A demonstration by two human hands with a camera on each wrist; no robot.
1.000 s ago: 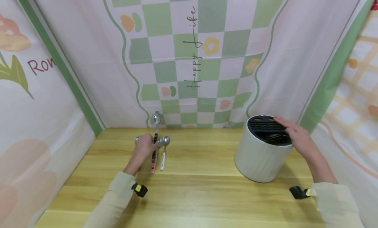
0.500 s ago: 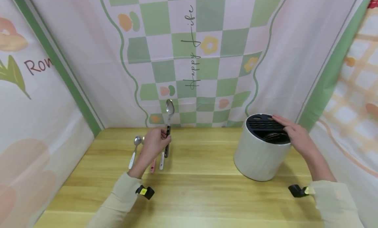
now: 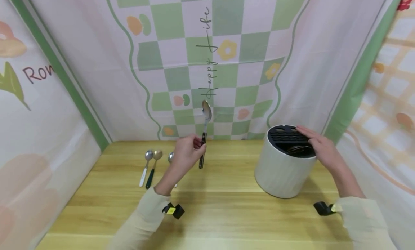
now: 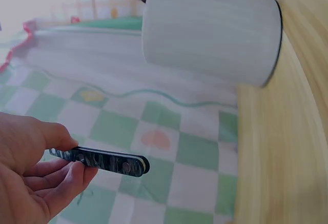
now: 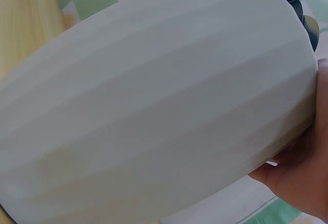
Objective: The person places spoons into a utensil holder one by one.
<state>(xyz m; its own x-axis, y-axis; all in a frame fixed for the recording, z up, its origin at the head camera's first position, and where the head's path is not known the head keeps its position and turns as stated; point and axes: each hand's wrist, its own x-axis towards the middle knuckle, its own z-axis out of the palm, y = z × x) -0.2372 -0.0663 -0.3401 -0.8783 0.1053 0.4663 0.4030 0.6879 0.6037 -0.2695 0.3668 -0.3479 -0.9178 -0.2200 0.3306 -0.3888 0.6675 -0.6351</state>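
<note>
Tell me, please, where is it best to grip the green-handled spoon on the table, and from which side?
Probably by its green handle, from above. The spoon lies flat on the table, bowl away from the person, beside a white-handled spoon. The handle end is nearest, so a pinch across its sides seems easiest.

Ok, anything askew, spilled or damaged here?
Nothing stands out. The left hand holds a spoon upright, the holder stands level under the right hand, spoons lie tidy.
</note>
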